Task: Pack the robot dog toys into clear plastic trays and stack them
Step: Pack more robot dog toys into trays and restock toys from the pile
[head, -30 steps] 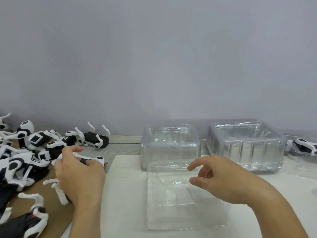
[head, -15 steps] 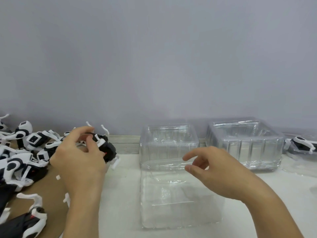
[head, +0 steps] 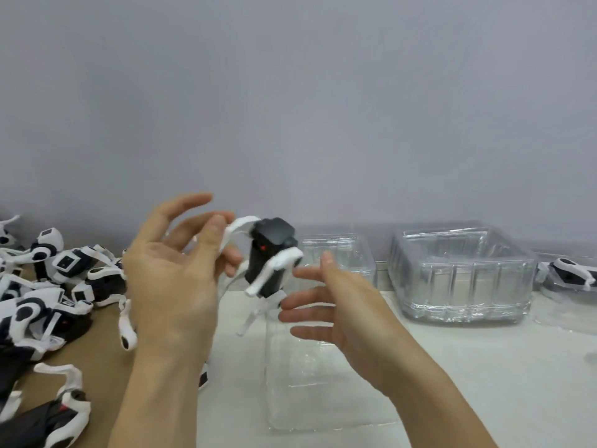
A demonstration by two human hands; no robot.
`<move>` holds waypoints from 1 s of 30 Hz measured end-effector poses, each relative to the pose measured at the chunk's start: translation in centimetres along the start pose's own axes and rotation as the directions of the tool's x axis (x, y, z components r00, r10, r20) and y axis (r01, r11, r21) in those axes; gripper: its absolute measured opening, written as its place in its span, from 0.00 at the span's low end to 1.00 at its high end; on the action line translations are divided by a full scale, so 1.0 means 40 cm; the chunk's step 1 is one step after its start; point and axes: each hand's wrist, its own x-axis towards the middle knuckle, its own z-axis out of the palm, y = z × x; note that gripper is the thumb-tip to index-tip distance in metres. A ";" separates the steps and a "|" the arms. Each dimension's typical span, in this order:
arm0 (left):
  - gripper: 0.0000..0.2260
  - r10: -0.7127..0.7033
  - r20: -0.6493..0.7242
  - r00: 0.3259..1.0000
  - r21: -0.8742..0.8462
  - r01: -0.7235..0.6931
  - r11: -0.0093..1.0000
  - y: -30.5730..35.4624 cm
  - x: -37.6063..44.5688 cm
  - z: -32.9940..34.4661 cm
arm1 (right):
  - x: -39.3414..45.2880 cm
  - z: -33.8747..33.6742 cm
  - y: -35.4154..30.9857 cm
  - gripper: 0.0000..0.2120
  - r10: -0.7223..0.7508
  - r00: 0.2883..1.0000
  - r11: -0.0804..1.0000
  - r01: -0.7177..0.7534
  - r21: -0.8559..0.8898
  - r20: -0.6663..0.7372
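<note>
My left hand (head: 174, 273) holds a black-and-white robot dog toy (head: 269, 257) in the air, pinching one of its white legs between thumb and fingers. The toy hangs tilted above the near end of an empty clear plastic tray (head: 310, 402) that lies on the white table. My right hand (head: 336, 305) is just right of the toy with fingers straight and spread, apart from it, holding nothing. A pile of several more robot dog toys (head: 55, 286) lies on brown cardboard at the left.
Two stacks of clear trays stand at the back: one (head: 349, 253) behind my hands, a larger one (head: 458, 279) to the right. At the far right, another robot dog (head: 571, 276) lies in a tray. A grey wall closes the back.
My left hand has lifted the toy off the cardboard pile and carried it right and up over the tray. My right hand has risen from the tray toward the toy.
</note>
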 end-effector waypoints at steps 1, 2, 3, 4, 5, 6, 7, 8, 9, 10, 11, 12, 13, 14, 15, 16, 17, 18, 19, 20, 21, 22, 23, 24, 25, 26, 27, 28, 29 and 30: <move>0.09 0.012 0.075 0.997 -0.018 -0.010 1.000 0.000 -0.009 0.020 | 0.001 -0.001 -0.006 0.22 0.033 0.999 0.989 -0.035 0.146 0.010; 0.08 0.019 0.152 0.988 -0.027 -0.015 1.000 -0.002 -0.018 0.039 | 0.000 -0.007 -0.014 0.23 0.044 0.998 0.961 -0.052 0.271 0.035; 0.07 0.016 0.226 0.974 -0.026 -0.010 1.000 -0.005 -0.028 0.056 | -0.001 -0.016 -0.022 0.26 0.034 0.997 0.929 -0.058 0.366 0.072; 0.06 0.001 0.292 0.956 -0.016 0.004 1.000 -0.009 -0.037 0.071 | -0.003 -0.027 -0.029 0.28 0.008 0.993 0.899 -0.059 0.434 0.119; 0.05 -0.022 0.350 0.936 -0.001 0.024 1.000 -0.015 -0.045 0.084 | -0.005 -0.040 -0.034 0.30 -0.027 0.985 0.877 -0.057 0.476 0.168; 0.05 -0.047 0.403 0.914 0.023 0.041 0.999 -0.020 -0.054 0.097 | -0.007 -0.051 -0.038 0.30 -0.066 0.976 0.864 -0.048 0.502 0.207; 0.07 -0.071 0.450 0.890 0.056 0.052 0.997 -0.025 -0.063 0.108 | -0.007 -0.058 -0.042 0.28 -0.102 0.970 0.856 -0.026 0.517 0.219; 0.08 -0.098 0.490 0.866 0.091 0.061 0.994 -0.031 -0.069 0.117 | -0.007 -0.062 -0.044 0.24 -0.132 0.970 0.854 0.008 0.520 0.202; 0.09 -0.125 0.521 0.844 0.119 0.073 0.990 -0.036 -0.075 0.123 | -0.004 -0.066 -0.043 0.21 -0.152 0.975 0.860 0.051 0.507 0.159; 0.09 -0.151 0.548 0.822 0.142 0.087 0.986 -0.040 -0.078 0.124 | -0.001 -0.067 -0.040 0.18 -0.159 0.982 0.870 0.092 0.484 0.099; 0.09 -0.173 0.573 0.801 0.161 0.096 0.982 -0.042 -0.078 0.124 | 0.002 -0.068 -0.037 0.16 -0.155 0.987 0.879 0.122 0.461 0.034; 0.10 -0.190 0.589 0.786 0.182 0.100 0.978 -0.043 -0.077 0.120 | 0.003 -0.070 -0.034 0.15 -0.138 0.990 0.887 0.137 0.440 -0.030; 0.11 -0.196 0.588 0.784 0.201 0.093 0.975 -0.044 -0.076 0.115 | 0.004 -0.074 -0.033 0.14 -0.115 0.989 0.896 0.143 0.420 -0.091; 0.12 -0.190 0.560 0.806 0.215 0.080 0.973 -0.045 -0.072 0.108 | 0.005 -0.079 -0.033 0.14 -0.084 0.985 0.897 0.141 0.418 -0.151; 0.13 -0.168 0.502 0.849 0.224 0.060 0.973 -0.049 -0.067 0.099 | 0.005 -0.086 -0.035 0.13 -0.046 0.978 0.888 0.133 0.439 -0.202; 0.14 -0.132 0.417 0.899 0.233 0.035 0.972 -0.052 -0.060 0.089 | 0.003 -0.094 -0.038 0.12 -0.012 0.972 0.873 0.124 0.472 -0.233; 0.14 -0.085 0.322 0.943 0.247 0.003 0.969 -0.058 -0.052 0.080 | 0.002 -0.101 -0.042 0.11 0.011 0.970 0.859 0.115 0.498 -0.242; 0.14 -0.043 0.237 0.971 0.270 -0.023 0.963 -0.063 -0.045 0.071 | -0.001 -0.108 -0.046 0.12 0.021 0.973 0.855 0.102 0.509 -0.230; 0.12 -0.021 0.180 0.983 0.290 -0.033 0.956 -0.071 -0.038 0.063 | -0.003 -0.114 -0.049 0.13 0.026 0.978 0.855 0.084 0.511 -0.205; 0.10 -0.032 0.156 0.987 0.297 -0.015 0.955 -0.080 -0.035 0.055 | -0.007 -0.117 -0.051 0.14 0.030 0.984 0.856 0.066 0.513 -0.176; 0.10 -0.081 0.159 0.984 0.290 0.032 0.956 -0.088 -0.034 0.048 | -0.010 -0.117 -0.054 0.14 0.031 0.989 0.852 0.050 0.521 -0.145; 0.12 -0.156 0.184 0.970 0.259 0.105 0.960 -0.096 -0.037 0.044 | -0.013 -0.116 -0.056 0.14 0.027 0.993 0.847 0.038 0.531 -0.115; 0.15 -0.241 0.230 0.943 0.203 0.196 0.959 -0.103 -0.041 0.042 | -0.016 -0.114 -0.056 0.13 0.019 0.997 0.844 0.027 0.536 -0.080; 0.16 -0.315 0.294 0.902 0.131 0.288 0.949 -0.107 -0.045 0.045 | -0.018 -0.110 -0.056 0.13 0.013 0.999 0.846 0.011 0.534 -0.041; 0.17 -0.373 0.364 0.854 0.052 0.381 0.923 -0.108 -0.049 0.048 | -0.019 -0.106 -0.055 0.14 0.010 1.000 0.850 -0.009 0.526 0.002; 0.18 -0.410 0.417 0.811 -0.017 0.458 0.889 -0.107 -0.052 0.052 | -0.020 -0.102 -0.053 0.15 0.006 0.999 0.856 -0.029 0.517 0.046; 0.18 -0.419 0.448 0.790 -0.068 0.498 0.865 -0.105 -0.053 0.054 | -0.022 -0.098 -0.052 0.16 0.003 0.997 0.859 -0.045 0.510 0.083; 0.17 -0.408 0.459 0.789 -0.100 0.503 0.859 -0.103 -0.052 0.054 | -0.024 -0.096 -0.052 0.16 0.003 0.995 0.862 -0.055 0.503 0.102; 0.16 -0.392 0.456 0.799 -0.121 0.492 0.862 -0.102 -0.051 0.054 | -0.024 -0.095 -0.051 0.16 0.005 0.994 0.870 -0.057 0.489 0.106; 0.14 -0.378 0.447 0.811 -0.134 0.478 0.868 -0.101 -0.049 0.053 | -0.024 -0.094 -0.051 0.15 0.009 0.996 0.888 -0.050 0.458 0.092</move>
